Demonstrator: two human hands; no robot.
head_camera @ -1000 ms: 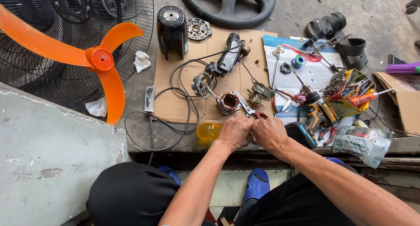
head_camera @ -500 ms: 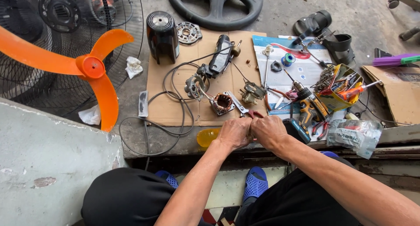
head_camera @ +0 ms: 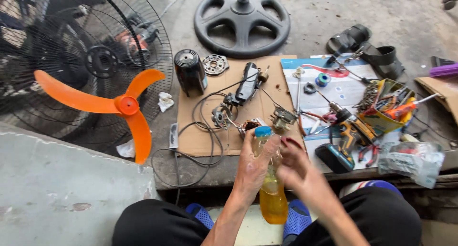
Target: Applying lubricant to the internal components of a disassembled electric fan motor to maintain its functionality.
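Observation:
My left hand point(head_camera: 251, 166) grips a clear plastic bottle point(head_camera: 273, 200) with a blue cap and yellow liquid in its lower half, holding it upright over my knees. My right hand point(head_camera: 296, 165) is against the bottle's neck from the right, blurred, fingers curled near the cap. Just beyond the hands, on a sheet of cardboard point(head_camera: 191, 131), lie a copper-wound motor stator point(head_camera: 249, 126), a small metal motor part point(head_camera: 283, 117) and black wires point(head_camera: 200, 127).
An orange fan blade point(head_camera: 125, 105) and a black wire fan guard point(head_camera: 86, 60) stand at left. A round black fan base point(head_camera: 242, 18) lies at the back. A black motor cover point(head_camera: 189, 72), a cordless drill point(head_camera: 347, 131), a box of tools point(head_camera: 386, 105) and sandals point(head_camera: 362, 43) are at right.
My hands were pressed together low at the cardboard's edge with the bottle lying beneath; now the bottle stands upright in my left hand and the view has moved closer.

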